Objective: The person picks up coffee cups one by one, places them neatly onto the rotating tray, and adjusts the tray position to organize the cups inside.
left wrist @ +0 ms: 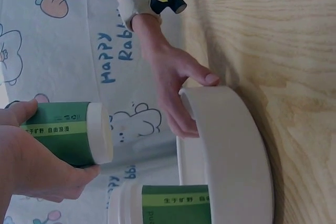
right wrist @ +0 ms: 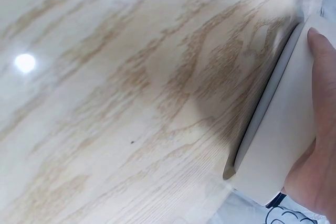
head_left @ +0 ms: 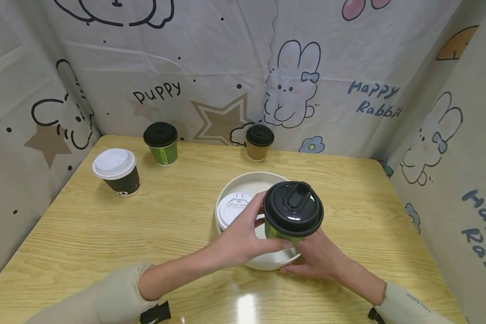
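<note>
My left hand (head_left: 243, 236) grips a green paper cup (left wrist: 58, 137) with a black lid (head_left: 293, 209), holding it up over a round white dish (head_left: 261, 182). In the left wrist view the cup's pale base hangs apart from the dish. Another green paper cup (left wrist: 176, 205), topped with a white lid (head_left: 231, 209), stands inside the dish on its left side. My right hand (head_left: 324, 256) grips the dish's near right wall, thumb outside and fingers over the rim. The right wrist view shows its thumb lying along the outer wall (right wrist: 283, 103).
At the table's back left stand a black cup with a white lid (head_left: 119, 173) and a green cup with a black lid (head_left: 162, 144). A small brown cup with a black lid (head_left: 259, 143) stands behind the dish. Printed cloth (head_left: 227, 54) borders the wooden table (head_left: 174, 202).
</note>
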The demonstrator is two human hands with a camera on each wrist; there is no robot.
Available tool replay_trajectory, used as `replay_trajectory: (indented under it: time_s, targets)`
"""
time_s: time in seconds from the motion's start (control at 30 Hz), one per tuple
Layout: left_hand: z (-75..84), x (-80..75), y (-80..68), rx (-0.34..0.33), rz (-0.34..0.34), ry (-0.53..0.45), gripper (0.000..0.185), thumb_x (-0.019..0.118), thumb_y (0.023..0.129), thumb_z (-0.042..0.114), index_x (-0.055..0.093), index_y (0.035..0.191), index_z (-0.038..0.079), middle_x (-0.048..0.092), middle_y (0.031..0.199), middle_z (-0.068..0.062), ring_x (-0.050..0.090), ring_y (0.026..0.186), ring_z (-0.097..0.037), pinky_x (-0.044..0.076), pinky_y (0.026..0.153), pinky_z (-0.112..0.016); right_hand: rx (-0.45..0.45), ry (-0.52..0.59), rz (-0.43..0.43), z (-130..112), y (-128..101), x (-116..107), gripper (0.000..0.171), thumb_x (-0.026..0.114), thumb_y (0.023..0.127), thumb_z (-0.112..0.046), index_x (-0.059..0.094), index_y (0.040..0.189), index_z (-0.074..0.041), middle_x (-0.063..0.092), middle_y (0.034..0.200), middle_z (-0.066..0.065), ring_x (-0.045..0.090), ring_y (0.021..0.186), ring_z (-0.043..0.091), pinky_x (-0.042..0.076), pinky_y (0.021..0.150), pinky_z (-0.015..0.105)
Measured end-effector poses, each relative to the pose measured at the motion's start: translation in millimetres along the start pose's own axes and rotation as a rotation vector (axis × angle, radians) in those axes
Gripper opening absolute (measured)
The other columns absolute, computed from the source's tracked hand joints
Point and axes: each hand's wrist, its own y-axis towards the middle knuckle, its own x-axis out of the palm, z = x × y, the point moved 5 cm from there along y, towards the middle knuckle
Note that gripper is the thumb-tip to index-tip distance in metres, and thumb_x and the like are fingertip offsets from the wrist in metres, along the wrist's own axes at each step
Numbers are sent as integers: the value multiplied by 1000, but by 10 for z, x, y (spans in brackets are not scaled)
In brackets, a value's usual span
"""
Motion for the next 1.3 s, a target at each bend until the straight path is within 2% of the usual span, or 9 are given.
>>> replay_trajectory:
  time_s: [0.23, 0.47, 0.7, 0.83, 1.03, 1.3]
  targets:
    - [-107, 60, -43, -17, -13, 4, 88, 83, 79, 18, 33, 152, 15, 44, 147, -1, 42, 135, -19, 37, 110, -47, -29, 75, 53, 1, 11, -14, 92, 80, 73, -63, 49, 144, -15, 48, 145, 5, 36, 137, 27, 20, 116, 50]
    - [-236, 130, -87, -43, -14, -3, 87, 83, 77, 17, 36, 151, 18, 44, 147, 4, 41, 135, -14, 35, 111, -46, -11, 123, 78, -5, 10, -29, 84, 83, 72, -59, 52, 138, -18, 51, 138, 2, 45, 129, 22, 31, 111, 46]
    - [-342, 177, -134, -37, 2, 3, 87, 83, 77, 15, 36, 150, 16, 44, 147, 3, 41, 135, -15, 35, 112, -47, -59, 132, 129, -45, 33, -45, 83, 87, 68, -53, 56, 135, -16, 52, 139, 1, 43, 131, 24, 23, 115, 45]
    - [-377, 174, -160, -49, 19, 5, 88, 84, 76, 14, 36, 150, 17, 44, 147, 4, 40, 136, -13, 34, 112, -46, -21, 84, 97, -49, 15, -34, 82, 85, 70, -56, 56, 136, -18, 51, 143, 3, 39, 136, 26, 21, 115, 50]
    - [-422, 160, -204, -56, 48, 9, 89, 84, 76, 13, 35, 151, 15, 43, 148, 3, 39, 137, -14, 34, 112, -46, 73, 42, 21, -55, -30, -7, 92, 84, 69, -60, 50, 143, -17, 49, 147, 7, 36, 139, 27, 24, 111, 54]
    - [-487, 167, -239, -43, 71, 33, 88, 85, 77, 16, 36, 150, 18, 44, 147, 6, 38, 137, -11, 33, 113, -43, 71, 25, 43, -91, -23, -6, 86, 81, 71, -62, 55, 139, -16, 53, 142, 7, 39, 136, 27, 28, 108, 50]
